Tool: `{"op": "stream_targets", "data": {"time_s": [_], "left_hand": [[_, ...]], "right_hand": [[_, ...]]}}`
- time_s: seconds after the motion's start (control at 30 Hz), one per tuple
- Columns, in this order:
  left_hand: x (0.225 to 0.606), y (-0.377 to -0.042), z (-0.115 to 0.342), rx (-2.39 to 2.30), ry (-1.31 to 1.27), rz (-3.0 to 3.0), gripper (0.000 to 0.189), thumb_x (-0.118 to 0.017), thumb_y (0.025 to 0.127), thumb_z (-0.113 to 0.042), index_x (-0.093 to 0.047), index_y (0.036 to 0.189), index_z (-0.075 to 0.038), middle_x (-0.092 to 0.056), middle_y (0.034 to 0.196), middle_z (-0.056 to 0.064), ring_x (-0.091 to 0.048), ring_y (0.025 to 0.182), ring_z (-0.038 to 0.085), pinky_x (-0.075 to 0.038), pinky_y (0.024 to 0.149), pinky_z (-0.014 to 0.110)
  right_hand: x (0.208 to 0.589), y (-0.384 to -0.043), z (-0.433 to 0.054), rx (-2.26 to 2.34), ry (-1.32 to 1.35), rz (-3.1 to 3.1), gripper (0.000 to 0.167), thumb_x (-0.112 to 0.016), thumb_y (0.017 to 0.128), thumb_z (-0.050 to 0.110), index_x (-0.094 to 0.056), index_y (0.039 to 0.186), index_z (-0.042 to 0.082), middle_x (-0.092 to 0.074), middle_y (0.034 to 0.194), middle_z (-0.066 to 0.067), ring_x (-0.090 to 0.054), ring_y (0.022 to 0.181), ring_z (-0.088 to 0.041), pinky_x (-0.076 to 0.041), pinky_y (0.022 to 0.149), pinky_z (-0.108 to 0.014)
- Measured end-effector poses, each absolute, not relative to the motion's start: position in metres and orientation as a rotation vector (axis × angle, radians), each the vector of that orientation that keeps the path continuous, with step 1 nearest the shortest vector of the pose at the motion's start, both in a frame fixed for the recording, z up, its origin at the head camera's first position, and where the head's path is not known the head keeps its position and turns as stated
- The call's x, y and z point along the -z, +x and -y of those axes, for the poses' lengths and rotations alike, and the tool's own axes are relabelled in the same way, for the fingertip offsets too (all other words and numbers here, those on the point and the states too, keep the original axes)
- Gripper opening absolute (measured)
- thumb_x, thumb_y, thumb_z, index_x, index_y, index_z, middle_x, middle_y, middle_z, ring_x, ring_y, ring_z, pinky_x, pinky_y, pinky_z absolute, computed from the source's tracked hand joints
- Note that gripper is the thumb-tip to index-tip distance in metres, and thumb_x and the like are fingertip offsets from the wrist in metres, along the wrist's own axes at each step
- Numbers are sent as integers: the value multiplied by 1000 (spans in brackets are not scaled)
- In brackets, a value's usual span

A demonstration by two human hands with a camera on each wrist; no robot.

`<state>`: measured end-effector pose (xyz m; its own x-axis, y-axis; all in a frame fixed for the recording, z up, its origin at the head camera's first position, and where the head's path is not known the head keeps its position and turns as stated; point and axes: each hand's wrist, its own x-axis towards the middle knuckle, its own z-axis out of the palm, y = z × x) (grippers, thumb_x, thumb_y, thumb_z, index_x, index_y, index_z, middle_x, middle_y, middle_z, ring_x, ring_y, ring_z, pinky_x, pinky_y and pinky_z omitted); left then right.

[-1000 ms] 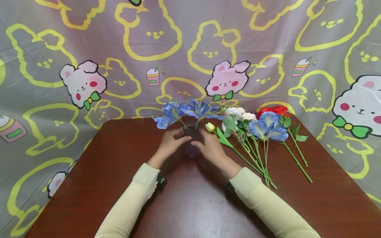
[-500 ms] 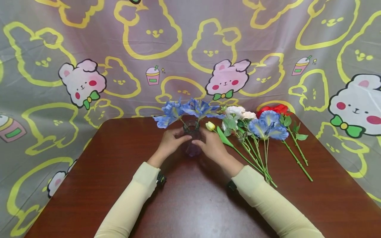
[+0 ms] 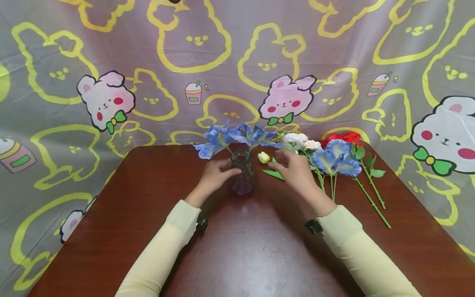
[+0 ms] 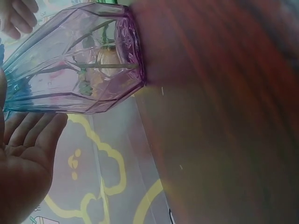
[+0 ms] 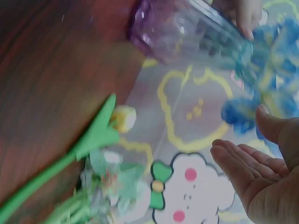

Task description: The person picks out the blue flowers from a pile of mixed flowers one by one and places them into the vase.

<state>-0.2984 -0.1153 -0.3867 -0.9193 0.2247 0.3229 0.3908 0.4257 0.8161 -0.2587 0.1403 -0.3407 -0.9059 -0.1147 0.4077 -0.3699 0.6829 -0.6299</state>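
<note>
A clear glass vase [image 3: 243, 175], purple at its base and bluish at its neck, stands upright on the table. Blue flowers [image 3: 237, 138] spread above its mouth, their stems inside. My left hand [image 3: 215, 177] holds the vase near the neck, thumb across the front; in the left wrist view its fingers [image 4: 39, 133] lie along the glass. To the right of the vase, my right hand [image 3: 297, 171] has nothing in its grasp, its fingers extended in the right wrist view. Close to it lies a yellow-white tulip [image 3: 264, 157], its stem partly hidden behind the hand.
More loose flowers lie on the right of the brown table [image 3: 237, 247]: white blooms [image 3: 295, 140], a blue flower [image 3: 337, 159] and red flowers [image 3: 343, 138] with green stems. A cartoon-printed cloth [image 3: 230, 53] hangs behind the table.
My right hand has let go of the vase and moved right, over beside the tulip and the loose flowers. The left hand stays at the vase.
</note>
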Motion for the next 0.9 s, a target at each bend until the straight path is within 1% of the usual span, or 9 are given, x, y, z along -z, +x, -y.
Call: {"op": "stream_targets", "data": {"time_s": [0.27,0.4,0.63,0.77,0.83,0.87,0.9], "left_hand": [[384,-298,116,1470,-538,2535,49,-80,81,-32,-69,118,-2,-68,115,12,-66,104,24,-53,88,37],[383,-298,115,1477,-548,2537,48,-80,81,-33,-69,118,-2,-68,114,13,-66,103,24,-53,87,37],[384,-299,115,1450,-583,2544,45,-79,82,-32,-71,115,-3,-69,112,11,-66,103,22,-53,87,36],[384,-299,116,1459,-592,2536,44,-80,82,-30,-71,115,-3,-69,112,11,-66,103,22,-53,87,36],[384,-299,116,1461,-595,2535,44,-80,81,-30,-71,115,-3,-69,112,11,-66,103,23,-53,87,36],[384,-299,117,1458,-598,2535,43,-80,81,-29,-71,115,-3,-69,112,11,-66,103,23,-53,87,36],[384,-299,117,1458,-596,2536,43,-80,81,-29,-71,115,-3,-69,112,11,-67,103,22,-53,87,35]], "right_hand": [[329,-258,-182,-999,260,2544,32,-75,87,17,-69,110,-5,-71,99,-21,-69,88,-33,-53,75,-47],[327,-256,-202,-970,160,2564,34,-74,88,20,-69,108,-8,-70,99,-23,-68,90,-36,-53,73,-48],[336,-248,-236,-736,27,2611,34,-73,87,21,-71,98,-11,-70,90,-26,-65,80,-41,-48,64,-49],[344,-245,-252,-640,-42,2659,34,-72,87,22,-72,95,-10,-69,90,-27,-63,80,-45,-47,62,-52],[346,-244,-257,-613,-61,2680,31,-73,86,22,-73,90,-8,-69,84,-25,-63,77,-45,-47,60,-53],[347,-244,-260,-605,-70,2696,28,-73,86,22,-74,85,-6,-69,77,-23,-62,72,-43,-46,57,-52],[348,-244,-262,-596,-75,2709,27,-74,85,22,-73,75,-3,-67,68,-20,-61,66,-41,-44,53,-50]]}}
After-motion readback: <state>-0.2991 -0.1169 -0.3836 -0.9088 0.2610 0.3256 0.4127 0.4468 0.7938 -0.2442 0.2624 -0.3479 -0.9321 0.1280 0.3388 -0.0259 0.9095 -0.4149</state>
